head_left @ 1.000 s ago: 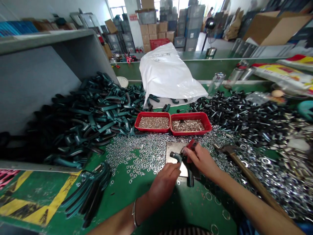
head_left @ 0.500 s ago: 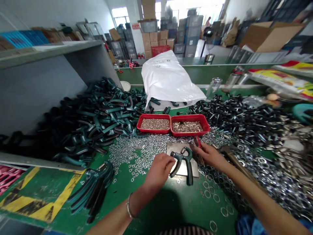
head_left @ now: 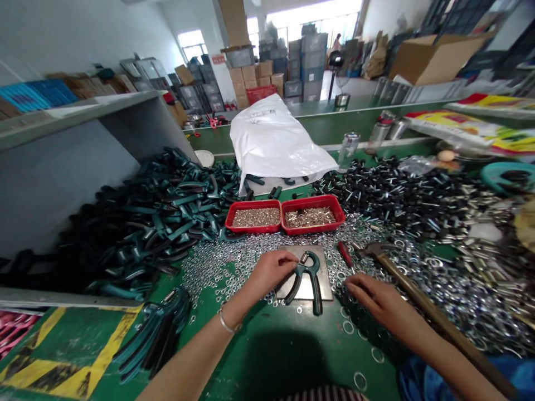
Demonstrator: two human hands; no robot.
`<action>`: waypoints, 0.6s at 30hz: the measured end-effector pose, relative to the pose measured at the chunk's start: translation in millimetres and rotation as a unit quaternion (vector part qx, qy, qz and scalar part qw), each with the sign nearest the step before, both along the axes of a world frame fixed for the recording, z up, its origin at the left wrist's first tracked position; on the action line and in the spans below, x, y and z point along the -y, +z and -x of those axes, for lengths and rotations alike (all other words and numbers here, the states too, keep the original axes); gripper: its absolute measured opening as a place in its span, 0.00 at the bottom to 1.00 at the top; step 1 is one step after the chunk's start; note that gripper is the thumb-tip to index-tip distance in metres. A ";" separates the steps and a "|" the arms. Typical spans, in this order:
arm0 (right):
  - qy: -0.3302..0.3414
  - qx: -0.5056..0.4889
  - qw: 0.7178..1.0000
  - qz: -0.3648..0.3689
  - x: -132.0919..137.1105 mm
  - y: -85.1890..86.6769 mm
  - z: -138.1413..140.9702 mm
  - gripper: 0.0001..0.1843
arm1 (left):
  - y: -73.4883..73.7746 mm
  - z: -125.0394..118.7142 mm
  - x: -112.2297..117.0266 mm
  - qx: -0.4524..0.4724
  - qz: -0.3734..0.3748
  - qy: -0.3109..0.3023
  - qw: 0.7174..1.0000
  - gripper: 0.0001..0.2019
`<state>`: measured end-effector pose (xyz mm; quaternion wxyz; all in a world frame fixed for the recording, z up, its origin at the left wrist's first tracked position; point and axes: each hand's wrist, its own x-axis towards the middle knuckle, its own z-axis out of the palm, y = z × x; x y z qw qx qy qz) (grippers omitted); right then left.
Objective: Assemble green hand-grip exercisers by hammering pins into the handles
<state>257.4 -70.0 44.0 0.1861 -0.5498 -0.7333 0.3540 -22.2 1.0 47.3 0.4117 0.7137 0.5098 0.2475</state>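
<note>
1. Green-topped counter (head_left: 359, 356) fills the view, with a steel plate (head_left: 326, 262) at its centre serving as the working spot. Far beyond that plate stand grey crates (head_left: 309, 61) and cardboard cartons (head_left: 251, 75).
2. Left of the plate, a large heap of dark teal handles (head_left: 146, 223) lies against a grey shelf (head_left: 75, 184). Right of it spreads a mass of black-capped bolts (head_left: 397, 195), and a white plastic sack (head_left: 271, 139) sits farther back.
3. Loose steel washers (head_left: 217, 267) ring the plate on all sides, while its own face stays bare, seemingly so that a piece can lie flat there.
4. Two red trays (head_left: 253, 203) sit just behind the plate, both filled with small silver parts, apparently kept apart from the loose heaps and within easy reach.
5. On the plate rests a teal hand-grip exerciser (head_left: 307, 281), its handles pointing toward the person.
6. The left hand (head_left: 271, 273) is clenched on the exerciser's head, apparently steadying it against the plate.
7. The right hand (head_left: 376, 301) is released, open and holding nothing, just right of the plate, near a wooden-handled hammer (head_left: 422, 301) and a red-handled screwdriver (head_left: 345, 254).
</note>
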 end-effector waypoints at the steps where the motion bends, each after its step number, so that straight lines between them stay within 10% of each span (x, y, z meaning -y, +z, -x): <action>1: -0.001 -0.002 1.000 0.008 4.2 -1.9 -0.2 0.16 | -1.3 -1.4 -0.1 -0.019 -0.022 -0.009 1.000 0.06; 18: -0.087 0.307 0.920 -0.228 24.3 -42.3 -107.7 0.16 | -37.7 -20.7 2.6 -0.256 -0.347 -0.109 0.896 0.13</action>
